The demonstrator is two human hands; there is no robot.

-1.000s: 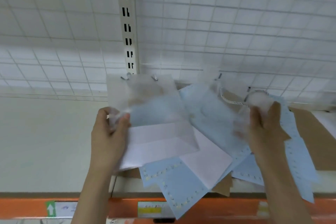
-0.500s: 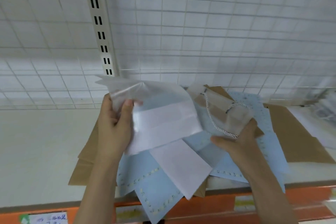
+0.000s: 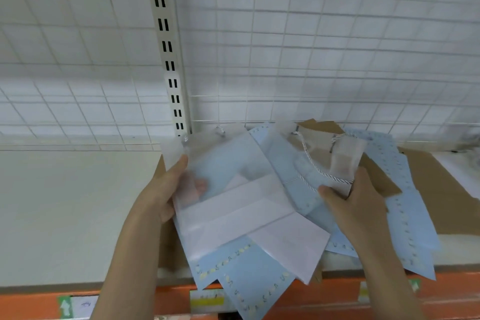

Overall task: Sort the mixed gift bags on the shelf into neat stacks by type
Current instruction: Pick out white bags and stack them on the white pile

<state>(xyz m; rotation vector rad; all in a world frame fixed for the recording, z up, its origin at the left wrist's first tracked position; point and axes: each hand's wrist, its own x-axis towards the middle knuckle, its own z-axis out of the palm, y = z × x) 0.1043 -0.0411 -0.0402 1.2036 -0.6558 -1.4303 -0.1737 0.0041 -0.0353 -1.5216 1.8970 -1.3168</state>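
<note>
Left hand (image 3: pixel 166 189) grips one translucent bag (image 3: pixel 228 189) at frame centre, right hand (image 3: pixel 355 205) pinches another (image 3: pixel 345 161); advise squaring edges before stacking.

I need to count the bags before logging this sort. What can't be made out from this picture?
- Head view: brown paper bags lie mostly under the blue bags, so no count.
- Left hand: its fingers show only dimly through the translucent bag.
- Far right of the shelf: white items are blurred and cut by the edge.
- Labels on the orange rail: too blurred to read.
</note>
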